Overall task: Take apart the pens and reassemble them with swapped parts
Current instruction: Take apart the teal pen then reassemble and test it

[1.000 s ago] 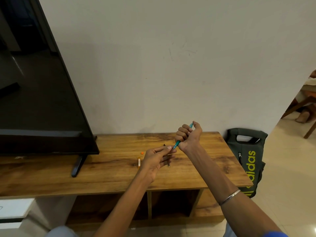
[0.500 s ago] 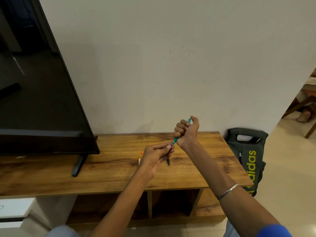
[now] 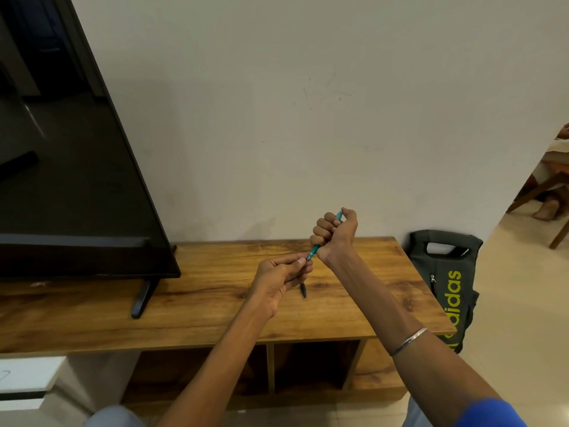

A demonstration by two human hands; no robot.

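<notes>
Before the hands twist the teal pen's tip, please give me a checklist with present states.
1. Right hand grips teal pen in a fist: ok.
2. Left hand fingers pinch the pen's lower tip: ok.
3. Pen held above wooden cabinet, so a dropped part lands there: ok.
4. Black pen part lying on the cabinet, within reach: ok.
5. Tip loosened already: cannot tell.

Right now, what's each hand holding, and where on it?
The right hand grips the teal pen in a fist around its barrel. The left hand pinches the pen's lower tip with its fingertips.
</notes>
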